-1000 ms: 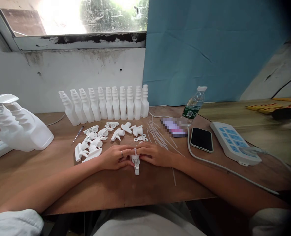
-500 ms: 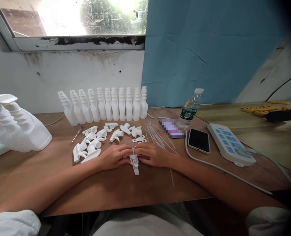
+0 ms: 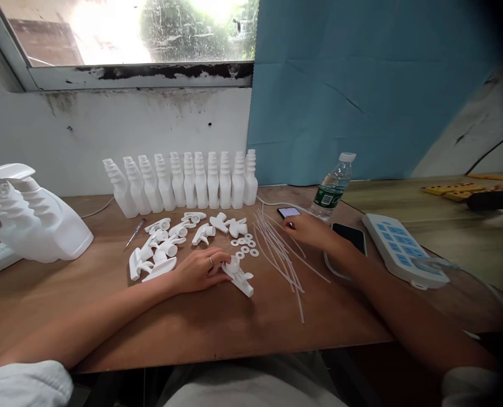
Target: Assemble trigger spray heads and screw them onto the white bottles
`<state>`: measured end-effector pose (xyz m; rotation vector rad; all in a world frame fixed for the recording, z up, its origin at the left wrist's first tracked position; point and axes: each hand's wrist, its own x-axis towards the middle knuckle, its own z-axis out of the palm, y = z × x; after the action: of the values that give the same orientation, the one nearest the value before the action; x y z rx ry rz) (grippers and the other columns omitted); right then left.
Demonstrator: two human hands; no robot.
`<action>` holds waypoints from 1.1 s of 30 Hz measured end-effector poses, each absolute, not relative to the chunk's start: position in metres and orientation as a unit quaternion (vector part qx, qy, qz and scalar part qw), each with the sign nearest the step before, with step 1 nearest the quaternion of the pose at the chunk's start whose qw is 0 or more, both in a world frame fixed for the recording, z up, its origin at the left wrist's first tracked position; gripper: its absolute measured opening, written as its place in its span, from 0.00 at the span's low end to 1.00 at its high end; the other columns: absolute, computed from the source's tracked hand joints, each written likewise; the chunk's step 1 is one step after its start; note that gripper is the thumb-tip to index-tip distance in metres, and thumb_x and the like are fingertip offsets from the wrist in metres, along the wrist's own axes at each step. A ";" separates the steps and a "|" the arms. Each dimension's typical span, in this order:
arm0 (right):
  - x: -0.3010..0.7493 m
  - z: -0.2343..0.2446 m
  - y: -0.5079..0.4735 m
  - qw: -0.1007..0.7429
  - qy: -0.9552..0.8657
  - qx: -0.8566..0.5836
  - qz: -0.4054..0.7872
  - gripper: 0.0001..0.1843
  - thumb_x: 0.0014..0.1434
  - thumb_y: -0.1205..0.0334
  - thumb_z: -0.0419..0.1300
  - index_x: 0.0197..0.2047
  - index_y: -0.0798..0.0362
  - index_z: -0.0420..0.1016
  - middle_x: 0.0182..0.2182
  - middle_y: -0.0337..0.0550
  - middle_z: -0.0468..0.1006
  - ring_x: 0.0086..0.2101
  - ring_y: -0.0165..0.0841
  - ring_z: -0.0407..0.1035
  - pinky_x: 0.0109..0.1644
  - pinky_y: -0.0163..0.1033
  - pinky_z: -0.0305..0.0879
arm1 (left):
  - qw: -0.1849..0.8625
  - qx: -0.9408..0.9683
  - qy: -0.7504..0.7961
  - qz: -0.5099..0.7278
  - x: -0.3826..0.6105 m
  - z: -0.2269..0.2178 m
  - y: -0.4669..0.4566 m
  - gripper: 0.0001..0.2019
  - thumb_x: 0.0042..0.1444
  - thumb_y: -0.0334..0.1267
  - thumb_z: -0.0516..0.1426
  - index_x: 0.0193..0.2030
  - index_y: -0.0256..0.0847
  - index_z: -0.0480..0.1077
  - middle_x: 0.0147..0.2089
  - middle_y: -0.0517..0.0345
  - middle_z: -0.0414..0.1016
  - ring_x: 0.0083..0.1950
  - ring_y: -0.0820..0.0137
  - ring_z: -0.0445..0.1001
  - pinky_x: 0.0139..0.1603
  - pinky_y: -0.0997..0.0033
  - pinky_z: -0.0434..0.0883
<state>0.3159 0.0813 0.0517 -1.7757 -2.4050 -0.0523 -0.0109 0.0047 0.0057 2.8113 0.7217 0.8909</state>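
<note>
My left hand (image 3: 202, 268) is closed on a white spray trigger head (image 3: 240, 278), holding it low over the table with its narrow end towards the lower right. My right hand (image 3: 310, 228) is beside the near edge of a lit phone (image 3: 288, 212), its fingers curled; whether anything is inside them is hidden. Just beyond the left hand lie several white ring washers (image 3: 246, 244). Loose thin white tubes (image 3: 280, 251) are spread between the two hands. A pile of white trigger heads (image 3: 166, 246) lies behind and left of my left hand.
Several white bottles (image 3: 189, 183) stand in a row near the wall, and larger ones (image 3: 56, 226) at the left. A screwdriver (image 3: 134, 233) lies by the pile. Rightward are a water bottle (image 3: 330, 189), a dark phone (image 3: 353, 236) under my forearm, and a power strip (image 3: 404, 249).
My right hand has left the trigger head and moved right and away from me to the lit phone. The trigger head, still in my left hand, has turned towards the lower right.
</note>
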 end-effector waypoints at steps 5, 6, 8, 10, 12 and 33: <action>0.327 0.047 0.086 0.005 -0.762 -0.647 0.003 0.09 0.54 0.64 0.59 0.35 0.57 0.81 0.32 0.51 0.79 0.34 0.37 0.72 0.33 0.34 0.58 | 0.038 0.936 0.193 0.293 -0.012 0.008 0.007 0.12 0.64 0.42 0.55 0.50 0.38 0.65 0.43 0.50 0.75 0.41 0.69 0.74 0.39 0.73 0.70; 0.326 0.046 0.086 -0.005 -0.757 -0.654 0.006 0.09 0.54 0.63 0.60 0.34 0.57 0.81 0.32 0.51 0.79 0.34 0.37 0.72 0.33 0.34 0.58 | 0.029 0.939 0.184 0.290 -0.012 0.008 0.007 0.12 0.64 0.41 0.55 0.50 0.38 0.65 0.44 0.49 0.75 0.42 0.68 0.74 0.40 0.72 0.71; 0.322 0.046 0.085 -0.023 -0.748 -0.663 0.014 0.10 0.54 0.64 0.59 0.33 0.59 0.81 0.31 0.52 0.79 0.33 0.38 0.73 0.33 0.34 0.58 | 0.003 0.942 0.173 0.286 -0.012 0.009 0.007 0.11 0.64 0.40 0.54 0.50 0.37 0.66 0.43 0.49 0.75 0.42 0.67 0.74 0.40 0.71 0.71; 0.315 0.048 0.083 -0.039 -0.741 -0.670 0.021 0.11 0.53 0.64 0.59 0.32 0.61 0.81 0.30 0.55 0.79 0.33 0.39 0.73 0.32 0.35 0.57 | -0.023 0.944 0.162 0.288 -0.012 0.010 0.007 0.10 0.64 0.40 0.54 0.48 0.37 0.67 0.42 0.49 0.75 0.41 0.67 0.74 0.39 0.71 0.72; 0.309 0.050 0.080 -0.051 -0.731 -0.680 0.026 0.12 0.53 0.63 0.58 0.32 0.63 0.81 0.29 0.57 0.78 0.32 0.40 0.73 0.30 0.36 0.56 | -0.038 0.942 0.153 0.296 -0.012 0.010 0.006 0.09 0.64 0.39 0.55 0.47 0.37 0.67 0.41 0.49 0.75 0.42 0.66 0.74 0.40 0.69 0.72; 0.287 0.065 0.054 0.257 -0.755 -0.554 0.239 0.06 0.54 0.60 0.50 0.30 0.52 0.60 0.16 0.35 0.69 0.15 0.27 0.63 0.21 0.32 0.59 | 0.150 0.909 0.286 0.263 -0.006 0.008 -0.008 0.14 0.60 0.41 0.57 0.51 0.40 0.63 0.41 0.56 0.71 0.32 0.74 0.69 0.36 0.73 0.68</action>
<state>0.2870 0.0535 0.0647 -1.5020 -2.0482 0.6472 -0.0058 -0.0077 0.0080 2.6114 0.8218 0.7561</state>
